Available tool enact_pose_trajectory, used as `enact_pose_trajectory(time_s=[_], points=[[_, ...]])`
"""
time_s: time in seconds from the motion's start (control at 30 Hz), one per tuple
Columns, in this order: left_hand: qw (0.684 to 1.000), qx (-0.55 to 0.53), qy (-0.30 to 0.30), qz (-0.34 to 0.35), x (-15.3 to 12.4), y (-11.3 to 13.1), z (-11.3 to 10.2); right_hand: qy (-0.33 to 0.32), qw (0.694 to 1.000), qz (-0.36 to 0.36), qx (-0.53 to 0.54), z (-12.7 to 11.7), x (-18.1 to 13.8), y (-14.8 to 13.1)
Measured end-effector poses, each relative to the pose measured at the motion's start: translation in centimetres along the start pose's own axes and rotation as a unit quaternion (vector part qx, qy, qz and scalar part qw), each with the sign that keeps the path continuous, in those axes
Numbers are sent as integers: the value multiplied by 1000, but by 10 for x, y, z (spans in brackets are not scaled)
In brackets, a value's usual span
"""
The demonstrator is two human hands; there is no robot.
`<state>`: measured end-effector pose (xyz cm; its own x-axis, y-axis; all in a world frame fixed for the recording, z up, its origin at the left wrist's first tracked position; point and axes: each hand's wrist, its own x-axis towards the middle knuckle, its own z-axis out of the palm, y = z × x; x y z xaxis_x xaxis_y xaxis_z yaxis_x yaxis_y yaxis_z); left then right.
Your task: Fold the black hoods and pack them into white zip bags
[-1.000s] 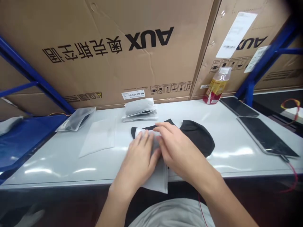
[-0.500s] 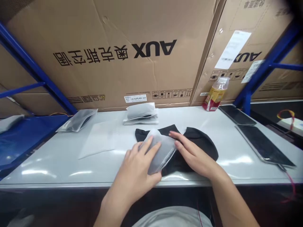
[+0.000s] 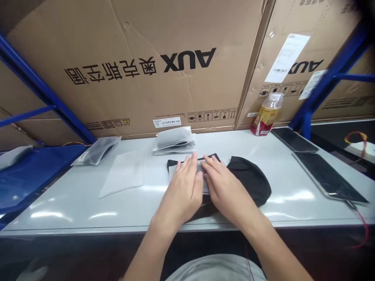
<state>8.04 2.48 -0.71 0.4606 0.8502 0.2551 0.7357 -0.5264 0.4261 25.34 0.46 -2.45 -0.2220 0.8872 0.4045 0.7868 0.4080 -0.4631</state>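
Observation:
Both hands lie flat, side by side, on a frosted plastic bag (image 3: 206,189) whose contents I cannot make out. My left hand (image 3: 184,187) covers its left part, fingers stretched out. My right hand (image 3: 224,185) presses on its right part, fingers also extended. Under the bag, black cloth (image 3: 249,177) is spread on the table, sticking out to the right and behind the fingers. Most of the bag is hidden by the hands.
Beyond the hands sits a stack of filled frosted bags (image 3: 174,140). Leftward lie a flat translucent bag (image 3: 123,173) and another filled bag (image 3: 98,150). A drink bottle (image 3: 267,115) and two dark phone-like slabs (image 3: 329,173) are at right. Cardboard boxes (image 3: 140,93) wall the back.
The bag was tilted, with my left hand gripping it. Now it lies flatter on the black cloth, and both hands have come together on top with fingers straightened.

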Motion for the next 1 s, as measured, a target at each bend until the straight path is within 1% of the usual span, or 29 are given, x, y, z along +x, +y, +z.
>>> enact_pose_trajectory(time_s=[0.1, 0.2, 0.27, 0.37, 0.4, 0.5, 0.63, 0.77, 0.8, 0.87, 0.93, 1.0], points=[[998, 43, -38, 17, -2, -5, 13, -14, 1000, 25, 7, 17, 3, -2], [994, 77, -67, 43, -6, -12, 16, -9, 998, 64, -3, 22, 10, -6], [993, 84, -70, 50, -9, -14, 18, -36, 997, 68, -8, 22, 15, -9], [993, 86, -70, 51, -11, -14, 22, -111, 991, 75, -3, 23, 15, -8], [993, 86, -68, 49, -12, -14, 24, -125, 989, 81, -9, 24, 13, -6], [994, 85, -58, 41, -13, -15, 28, -140, 985, 94, -32, 25, 6, 0], [995, 76, -54, 34, -15, -19, 28, -131, 985, 96, -57, 23, -6, 7], [995, 85, -38, 42, -19, -21, 21, -112, 988, 92, -60, 13, -17, 19], [994, 94, -34, 54, -20, -20, 17, -111, 989, 90, -42, 10, -19, 23], [987, 114, -42, 107, -22, -15, 10, -100, 991, 85, 16, 6, -23, 33], [974, 128, -73, 169, -23, -10, 2, -49, 991, 92, 82, 3, -26, 43], [964, 139, -98, 204, -21, -8, -5, 24, 986, 107, 128, 1, -29, 52]])
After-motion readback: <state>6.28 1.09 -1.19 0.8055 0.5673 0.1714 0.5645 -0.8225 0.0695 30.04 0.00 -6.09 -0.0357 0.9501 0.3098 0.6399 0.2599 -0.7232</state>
